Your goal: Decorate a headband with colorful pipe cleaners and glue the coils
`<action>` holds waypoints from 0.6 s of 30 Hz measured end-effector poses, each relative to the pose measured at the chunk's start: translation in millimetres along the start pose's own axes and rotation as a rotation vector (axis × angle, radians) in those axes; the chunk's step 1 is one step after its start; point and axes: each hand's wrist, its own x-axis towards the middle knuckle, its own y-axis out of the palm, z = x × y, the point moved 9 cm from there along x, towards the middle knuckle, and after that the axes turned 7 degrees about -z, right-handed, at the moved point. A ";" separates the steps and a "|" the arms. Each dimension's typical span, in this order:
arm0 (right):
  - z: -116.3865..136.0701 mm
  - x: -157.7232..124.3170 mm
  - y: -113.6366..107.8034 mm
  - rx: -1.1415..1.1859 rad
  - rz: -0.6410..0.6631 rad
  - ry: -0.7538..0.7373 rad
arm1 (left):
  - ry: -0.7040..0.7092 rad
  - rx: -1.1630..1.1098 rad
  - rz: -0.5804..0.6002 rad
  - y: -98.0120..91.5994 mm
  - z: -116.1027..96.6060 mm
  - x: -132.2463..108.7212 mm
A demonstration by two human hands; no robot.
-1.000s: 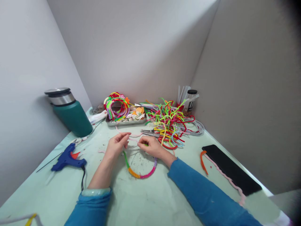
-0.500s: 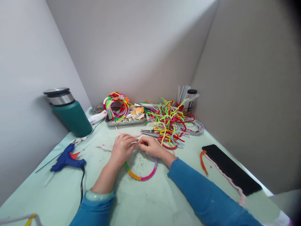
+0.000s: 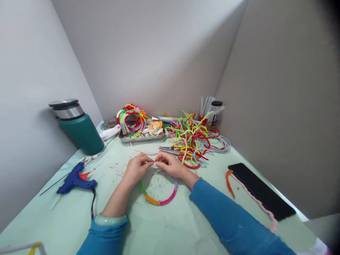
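Hands (image 3: 136, 170) close together, pinching pale strand (image 3: 155, 164), far side of ring (image 3: 152, 201).

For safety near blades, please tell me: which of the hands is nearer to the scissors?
Right. The right hand is just in front of the scissors, on the person's side; the left hand is farther, to the left.

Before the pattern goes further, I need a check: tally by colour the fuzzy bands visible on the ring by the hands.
Green band: 1
Orange band: 1
Pink band: 1
Purple band: 1
Total: 4 visible. The far side of the ring, near the left hand and right hand, is too unclear to count.
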 end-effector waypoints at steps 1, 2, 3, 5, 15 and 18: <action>1.6 0.0 -0.2 0.006 0.002 -0.008 | -0.019 -0.027 0.008 0.9 1.9 0.0; 3.5 0.0 -0.1 0.012 0.009 -0.018 | -0.053 -0.064 0.028 3.0 4.9 -0.4; 5.4 -0.1 0.3 0.019 0.020 -0.028 | -0.106 -0.112 0.060 6.1 9.1 -1.3; 8.9 -0.1 0.7 0.043 0.038 -0.044 | -0.242 -0.234 0.143 14.4 18.7 -5.2; 6.4 -2.2 3.6 0.227 0.104 0.076 | -0.623 -0.616 0.268 27.0 35.6 -23.6; 7.0 -2.6 5.3 0.286 0.123 0.096 | -0.614 -0.587 0.248 27.4 35.8 -22.2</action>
